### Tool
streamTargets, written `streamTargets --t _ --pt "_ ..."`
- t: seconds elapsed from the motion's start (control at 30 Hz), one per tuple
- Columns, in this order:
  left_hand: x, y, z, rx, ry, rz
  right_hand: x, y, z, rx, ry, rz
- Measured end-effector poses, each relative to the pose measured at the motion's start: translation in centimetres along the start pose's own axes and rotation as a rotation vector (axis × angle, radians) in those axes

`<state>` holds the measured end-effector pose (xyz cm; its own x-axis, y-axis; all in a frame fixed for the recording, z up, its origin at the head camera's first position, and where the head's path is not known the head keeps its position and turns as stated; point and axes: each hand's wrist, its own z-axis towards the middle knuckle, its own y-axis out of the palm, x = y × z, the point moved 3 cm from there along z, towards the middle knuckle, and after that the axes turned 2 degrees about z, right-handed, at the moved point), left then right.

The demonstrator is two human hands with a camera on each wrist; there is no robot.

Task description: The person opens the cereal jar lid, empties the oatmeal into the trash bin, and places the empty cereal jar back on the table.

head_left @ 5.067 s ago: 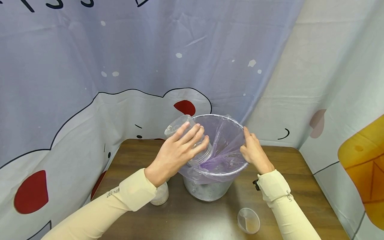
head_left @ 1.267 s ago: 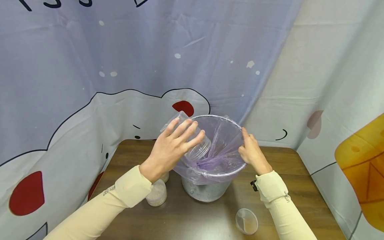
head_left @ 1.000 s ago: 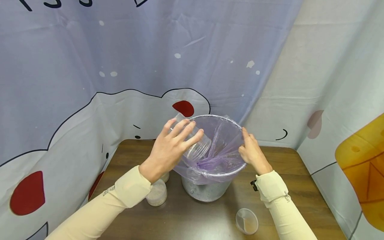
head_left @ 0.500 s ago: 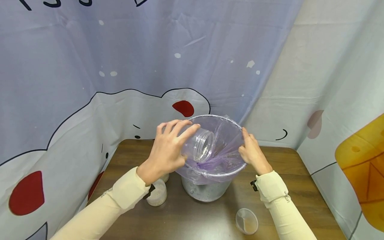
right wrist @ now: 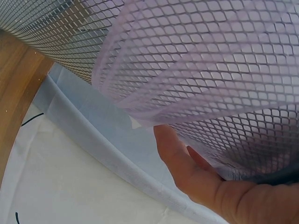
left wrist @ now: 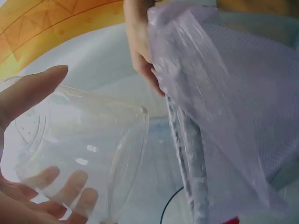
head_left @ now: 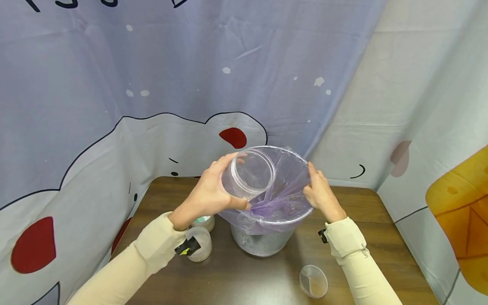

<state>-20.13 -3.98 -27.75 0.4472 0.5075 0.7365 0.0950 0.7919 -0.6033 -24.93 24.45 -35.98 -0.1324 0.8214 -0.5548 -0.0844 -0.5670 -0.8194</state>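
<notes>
My left hand (head_left: 207, 192) grips a clear plastic jar (head_left: 249, 176) over the left side of the bin's mouth. The jar is tilted with its open mouth toward the head camera, and no contents are visible inside. In the left wrist view, the thumb and fingers curl round the see-through jar (left wrist: 88, 140). A metal mesh trash bin (head_left: 263, 243) stands on the table, lined with a purple plastic bag (head_left: 282, 207) folded over its rim. My right hand (head_left: 320, 190) holds the rim at the right. The right wrist view shows its fingers (right wrist: 180, 163) against the bag-covered mesh.
Two round containers, one with whitish contents (head_left: 202, 245) and one behind it (head_left: 206, 222), stand left of the bin. A clear round plastic lid or shallow cup (head_left: 313, 281) lies at the front right of the wooden table (head_left: 244, 284). Printed fabric (head_left: 183, 63) hangs behind.
The jar was tipped mouth-down into the bin; my left hand has turned it so its mouth faces up toward me. White bits seen at its mouth are gone. My right hand stays on the rim.
</notes>
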Motion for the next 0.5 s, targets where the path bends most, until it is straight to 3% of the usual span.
streamTargets --t 0.1,0.23,0.5 --pt "-0.11 -0.04 0.0 -0.009 -0.039 -0.109 -0.01 0.03 0.01 0.004 -0.005 -0.002" --pt "-0.21 -0.29 -0.01 0.029 -0.082 -0.21 -0.08 0.03 0.03 0.0 0.0 0.004" --pt "-0.2 -0.16 -0.37 0.041 -0.11 -0.266 -0.03 -0.03 0.05 -0.011 0.013 0.005"
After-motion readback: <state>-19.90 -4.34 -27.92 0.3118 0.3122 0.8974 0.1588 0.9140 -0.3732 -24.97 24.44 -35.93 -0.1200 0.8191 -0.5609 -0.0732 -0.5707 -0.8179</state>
